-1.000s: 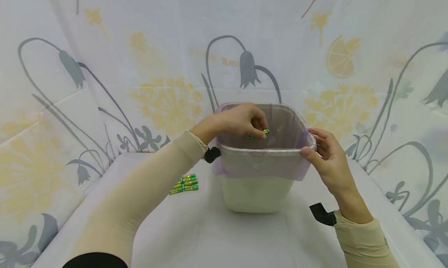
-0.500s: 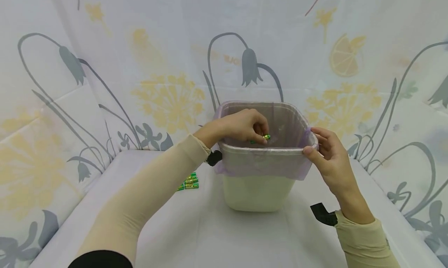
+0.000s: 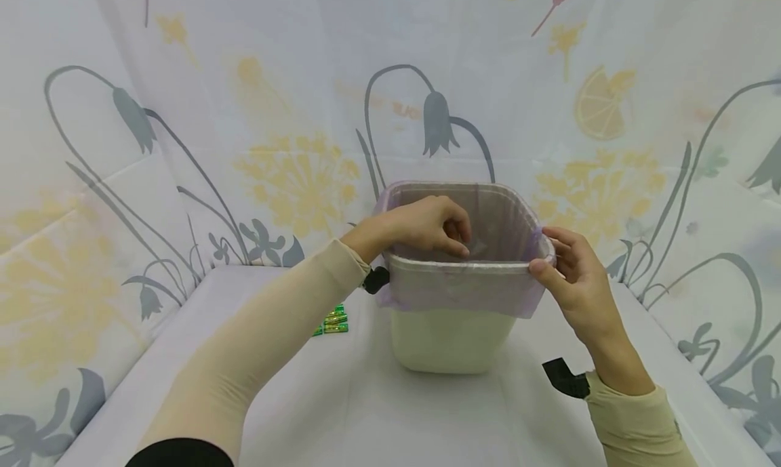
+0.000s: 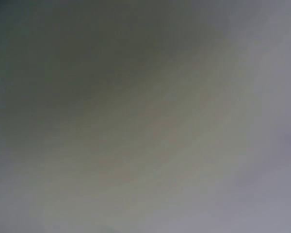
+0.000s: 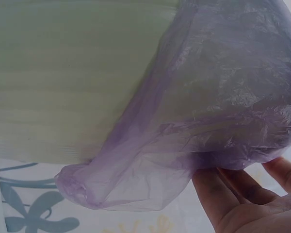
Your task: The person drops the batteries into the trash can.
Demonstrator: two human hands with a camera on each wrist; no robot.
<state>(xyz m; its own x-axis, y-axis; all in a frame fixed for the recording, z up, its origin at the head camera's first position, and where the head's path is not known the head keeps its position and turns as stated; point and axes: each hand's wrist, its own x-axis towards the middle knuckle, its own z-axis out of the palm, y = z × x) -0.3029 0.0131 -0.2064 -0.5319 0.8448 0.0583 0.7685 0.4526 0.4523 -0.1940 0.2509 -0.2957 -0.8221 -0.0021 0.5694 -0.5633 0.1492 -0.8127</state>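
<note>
A pale trash bin (image 3: 453, 345) stands on the table, lined with a thin purple trash bag (image 3: 464, 287) folded down over its rim. My left hand (image 3: 430, 224) hangs inside the mouth of the bin. Its fingers are loosely curled, the thumb apart from them, and I see nothing between them. At the right front corner my right hand (image 3: 573, 277) grips the bagged rim, thumb in front and fingers behind. Several shiny green-and-gold cylinders, like small batteries (image 3: 335, 321), lie left of the bin, partly hidden by my left sleeve. The bin's floor is out of sight.
A white cloth covers the table (image 3: 366, 413), and a flower-printed curtain (image 3: 274, 80) rises behind it and at both sides. The left wrist view is only a blur. Loose bag folds (image 5: 87, 187) hang below the rim in the right wrist view.
The green-and-gold cylinder pinched in my left hand before is no longer visible; the hand has sunk slightly lower in the bin and appears to have let go. My right hand keeps its grip.
</note>
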